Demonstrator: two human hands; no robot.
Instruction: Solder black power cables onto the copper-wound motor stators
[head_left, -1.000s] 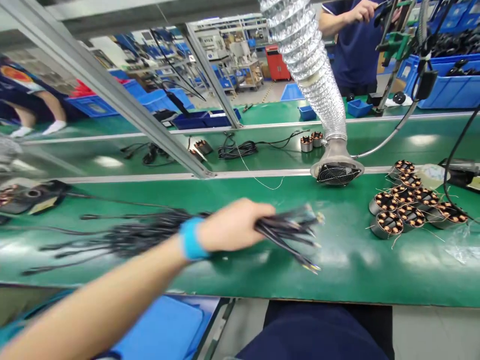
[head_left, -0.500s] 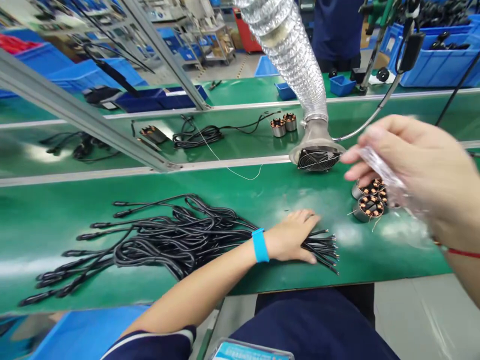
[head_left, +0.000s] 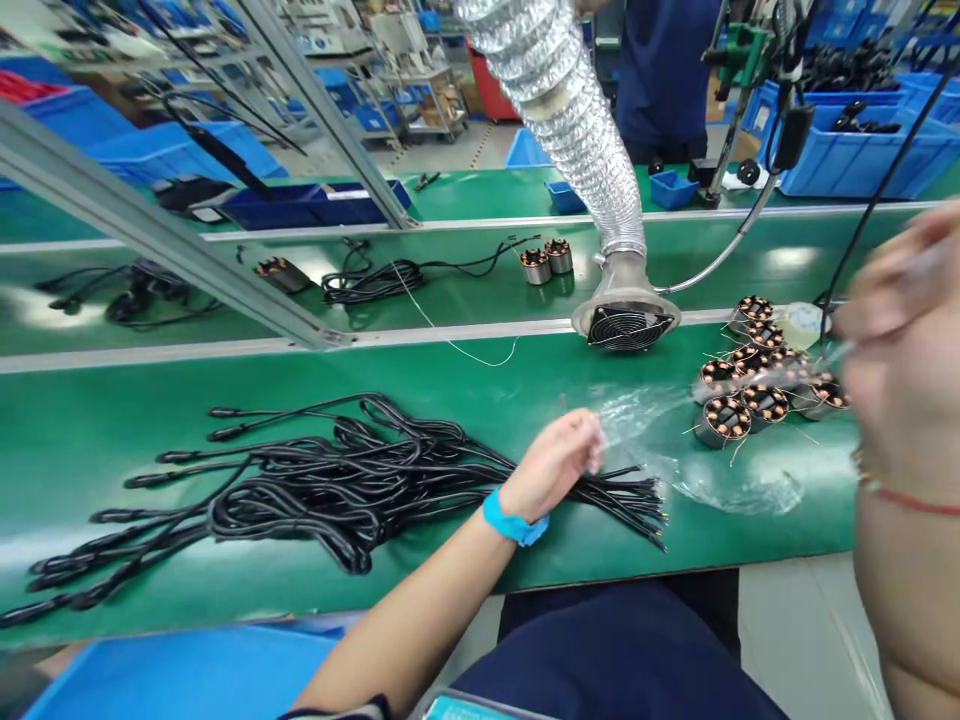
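Observation:
A thin, clear plastic bag or film (head_left: 637,412) stretches across the bench between my hands. My left hand (head_left: 559,450), with a blue band at the wrist, pinches one end of it just above the black cables (head_left: 397,470). Their stripped wire ends (head_left: 660,510) fan out to the right below that hand. At the right edge, my right hand (head_left: 900,320) is raised and smeared by motion, its fingers closed on the other end of the plastic. Below and left of it stand several copper-wound motor stators (head_left: 724,420), partly behind the film.
A silver flexible duct (head_left: 574,120) ends in a hood with a black fan grille (head_left: 630,328) over the bench's back rail. Beyond the rail sit two more stators (head_left: 546,262) and a coiled cable (head_left: 382,280). A person in dark clothing (head_left: 664,80) stands across the bench.
My left hand has lifted off the cable bundle and now pinches the plastic. My right hand has moved right, drawing the plastic out and uncovering more stators.

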